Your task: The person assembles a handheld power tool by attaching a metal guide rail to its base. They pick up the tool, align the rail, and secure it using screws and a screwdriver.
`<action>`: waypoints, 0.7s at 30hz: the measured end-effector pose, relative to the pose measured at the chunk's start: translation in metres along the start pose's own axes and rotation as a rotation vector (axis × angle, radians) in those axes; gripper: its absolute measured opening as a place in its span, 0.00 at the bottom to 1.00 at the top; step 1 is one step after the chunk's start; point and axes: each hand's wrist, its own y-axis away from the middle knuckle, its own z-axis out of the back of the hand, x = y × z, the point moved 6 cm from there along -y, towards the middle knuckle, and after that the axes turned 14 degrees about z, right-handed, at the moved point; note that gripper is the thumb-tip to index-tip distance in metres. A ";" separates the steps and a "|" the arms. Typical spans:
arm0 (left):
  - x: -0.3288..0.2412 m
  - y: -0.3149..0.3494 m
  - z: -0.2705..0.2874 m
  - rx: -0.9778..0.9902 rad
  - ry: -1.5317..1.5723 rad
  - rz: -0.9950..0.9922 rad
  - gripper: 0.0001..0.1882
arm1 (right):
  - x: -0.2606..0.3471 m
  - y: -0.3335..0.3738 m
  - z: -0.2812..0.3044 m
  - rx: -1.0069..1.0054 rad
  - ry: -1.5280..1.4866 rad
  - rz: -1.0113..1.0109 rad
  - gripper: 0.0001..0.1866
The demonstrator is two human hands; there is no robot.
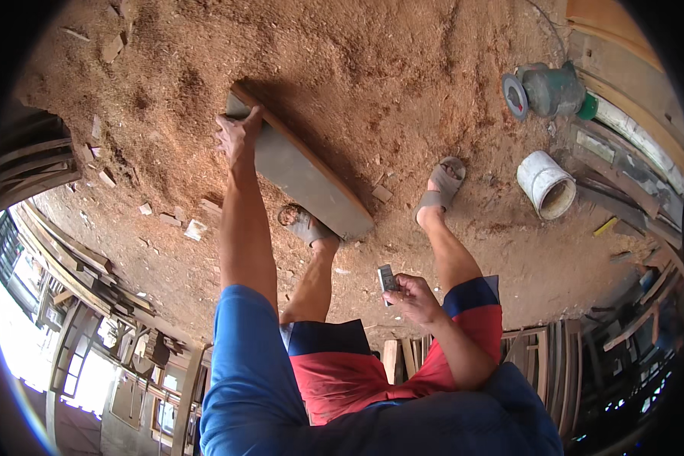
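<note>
Down on sawdust (387, 68), head view: clamping far end of board (305, 181) in left hand (238, 137), probably for steadiness, near end by left sandal (311, 226). Pinching grey block (386, 280) in right hand (415, 299), off board, maybe just keeping handy.

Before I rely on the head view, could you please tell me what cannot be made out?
All in the head view:
Thick board: its underside, hidden by its own upper face.
Small grey object: part of it, covered by the right hand.
Green power tool: where its cord leads, cut off by the top edge.
</note>
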 end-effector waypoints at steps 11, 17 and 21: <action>0.109 0.208 0.071 0.080 0.160 -0.492 0.54 | 0.027 0.014 0.015 -0.188 -0.547 -0.112 0.05; 0.189 0.330 0.107 -0.044 0.262 -0.798 0.50 | 0.107 0.012 -0.005 0.083 -0.687 0.033 0.12; 0.230 0.353 0.113 -0.024 0.283 -0.799 0.51 | 0.116 0.015 -0.041 0.227 -0.568 0.004 0.15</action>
